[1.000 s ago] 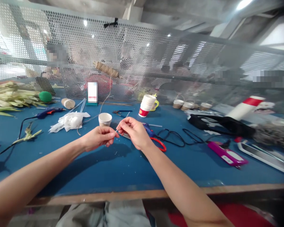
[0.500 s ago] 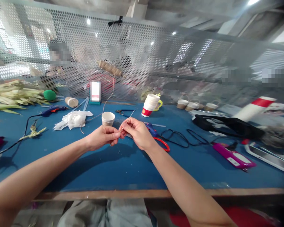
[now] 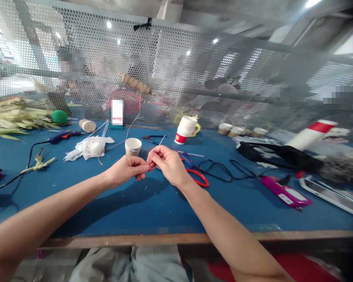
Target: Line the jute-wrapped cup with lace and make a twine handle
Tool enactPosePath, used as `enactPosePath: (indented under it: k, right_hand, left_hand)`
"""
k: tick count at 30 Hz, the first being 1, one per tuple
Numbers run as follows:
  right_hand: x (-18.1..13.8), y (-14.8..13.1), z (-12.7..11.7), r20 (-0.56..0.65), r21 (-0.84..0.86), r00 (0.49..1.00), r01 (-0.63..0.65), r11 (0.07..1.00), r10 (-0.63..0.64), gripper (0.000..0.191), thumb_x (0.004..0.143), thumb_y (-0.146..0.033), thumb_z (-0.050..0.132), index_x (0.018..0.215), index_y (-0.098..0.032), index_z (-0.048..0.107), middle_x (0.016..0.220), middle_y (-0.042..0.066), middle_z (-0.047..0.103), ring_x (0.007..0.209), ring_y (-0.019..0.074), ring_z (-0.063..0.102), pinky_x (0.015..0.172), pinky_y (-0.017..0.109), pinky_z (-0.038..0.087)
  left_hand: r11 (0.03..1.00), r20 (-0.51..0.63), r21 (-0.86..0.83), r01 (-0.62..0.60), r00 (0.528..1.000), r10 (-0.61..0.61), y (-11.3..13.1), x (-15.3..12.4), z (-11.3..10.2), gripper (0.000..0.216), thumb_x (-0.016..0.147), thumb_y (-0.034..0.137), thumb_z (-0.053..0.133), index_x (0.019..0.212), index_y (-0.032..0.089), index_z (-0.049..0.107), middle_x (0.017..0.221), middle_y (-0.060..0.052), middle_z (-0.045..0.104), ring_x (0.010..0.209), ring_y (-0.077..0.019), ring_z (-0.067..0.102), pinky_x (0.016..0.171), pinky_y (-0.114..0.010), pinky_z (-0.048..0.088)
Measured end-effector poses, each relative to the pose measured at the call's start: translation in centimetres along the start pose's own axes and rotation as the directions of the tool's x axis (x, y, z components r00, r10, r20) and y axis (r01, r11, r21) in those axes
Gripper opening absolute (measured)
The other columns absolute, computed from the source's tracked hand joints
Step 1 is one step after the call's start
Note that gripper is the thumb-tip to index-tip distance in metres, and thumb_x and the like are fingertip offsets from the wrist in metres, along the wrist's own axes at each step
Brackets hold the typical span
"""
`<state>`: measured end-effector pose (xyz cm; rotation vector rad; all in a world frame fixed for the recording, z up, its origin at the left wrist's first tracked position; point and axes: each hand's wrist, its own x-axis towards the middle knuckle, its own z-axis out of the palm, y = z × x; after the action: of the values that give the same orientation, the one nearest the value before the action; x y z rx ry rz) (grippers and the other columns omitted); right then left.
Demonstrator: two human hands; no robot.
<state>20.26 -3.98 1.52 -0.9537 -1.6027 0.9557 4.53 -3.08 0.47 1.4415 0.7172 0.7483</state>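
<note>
Both hands meet above the middle of the blue table [image 3: 153, 203]. My left hand [image 3: 126, 170] is closed in a pinch on the near end of a thin pale strip [image 3: 161, 141]. My right hand [image 3: 168, 164] is closed too, gripping the same strip just beyond the left fingertips, and the strip's free end sticks up and away past its knuckles. A small paper cup [image 3: 133, 146] stands just behind the hands. Red-handled scissors [image 3: 197, 177] lie right of my right hand.
White crumpled material [image 3: 90, 148], a blue glue gun [image 3: 63, 136] with a black cord and green leaves [image 3: 14, 117] lie at the left. Stacked cups [image 3: 186, 130], small baskets [image 3: 237, 130], black cable [image 3: 220, 170], a pink device [image 3: 285, 192] and a twine spool [image 3: 134, 84] on the mesh screen.
The hands have stayed pinched together on the strip, with the fingertips drawing a little closer. The view has shifted slightly.
</note>
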Motion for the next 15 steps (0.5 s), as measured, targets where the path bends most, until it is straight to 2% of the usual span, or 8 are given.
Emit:
enactPosePath:
  k: [4,7,9,15]
  right_hand:
    - [0.3,0.3,-0.2,-0.023,0.074,0.999,-0.04,0.996,0.042,0.026,0.071,-0.042,0.064,0.067,-0.017,0.055,0.06,-0.001,0.059,0.052,0.0093,0.053,0.051,0.024,0.044]
    - [0.5,0.3,-0.5,-0.069,0.128,0.996,-0.047,0.991,0.056,0.024,0.072,-0.04,0.064,0.067,-0.017,0.055,0.062,-0.001,0.059,0.053,0.0084,0.052,0.051,0.023,0.043]
    - [0.5,0.2,-0.6,-0.081,0.158,0.995,-0.046,0.986,0.059,0.024,0.072,-0.039,0.064,0.067,-0.018,0.055,0.063,-0.001,0.06,0.053,0.0081,0.052,0.052,0.023,0.043]
    - [0.1,0.0,-0.1,0.026,0.173,0.997,-0.07,0.982,0.067,0.022,0.069,-0.037,0.068,0.069,-0.018,0.056,0.062,-0.002,0.06,0.055,0.0089,0.055,0.053,0.024,0.043]
  left_hand:
    - [0.985,0.124,-0.143,0.099,0.989,-0.081,-0.2,0.2,-0.8,0.036,0.067,0.044,0.066,0.078,0.01,0.065,0.059,-0.002,0.06,0.051,-0.0072,0.049,0.052,-0.022,0.037]
    - [0.962,0.191,-0.218,0.165,0.974,-0.123,-0.3,0.3,-1.3,0.033,0.066,0.04,0.069,0.079,0.009,0.064,0.06,-0.002,0.06,0.052,-0.0074,0.05,0.054,-0.023,0.038]
    - [0.957,0.193,-0.238,0.167,0.974,-0.122,-0.4,0.3,-1.4,0.031,0.064,0.037,0.071,0.075,0.009,0.062,0.056,0.0,0.058,0.05,-0.007,0.05,0.053,-0.022,0.037]
    - [0.956,0.143,-0.277,0.101,0.988,-0.063,-0.2,0.2,-1.0,0.029,0.065,0.035,0.072,0.069,0.01,0.059,0.054,0.001,0.057,0.049,-0.0059,0.049,0.052,-0.02,0.036]
